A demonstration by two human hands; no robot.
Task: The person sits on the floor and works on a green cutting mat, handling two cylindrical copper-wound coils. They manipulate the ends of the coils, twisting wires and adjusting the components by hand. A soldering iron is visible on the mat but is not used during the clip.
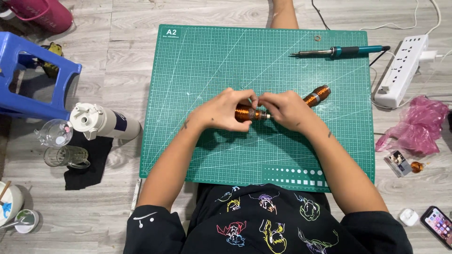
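Note:
Both my hands meet over the middle of a green cutting mat (207,61). My left hand (223,110) grips a copper wire coil (245,113) with a short metal shaft sticking out to the right. My right hand (285,109) closes its fingers on that same coil from the right side, fingertips touching the left hand's. A second copper wire coil (316,96) with a grey band lies on the mat just behind my right hand. A teal-handled soldering iron (341,51) rests near the mat's far edge.
A white power strip (402,70) and pink plastic bag (416,124) lie right of the mat. A blue stool (33,75), white bottle (101,122) and glass cups (61,146) stand left. A phone (439,225) sits near right; someone's leg (284,14) shows beyond the mat.

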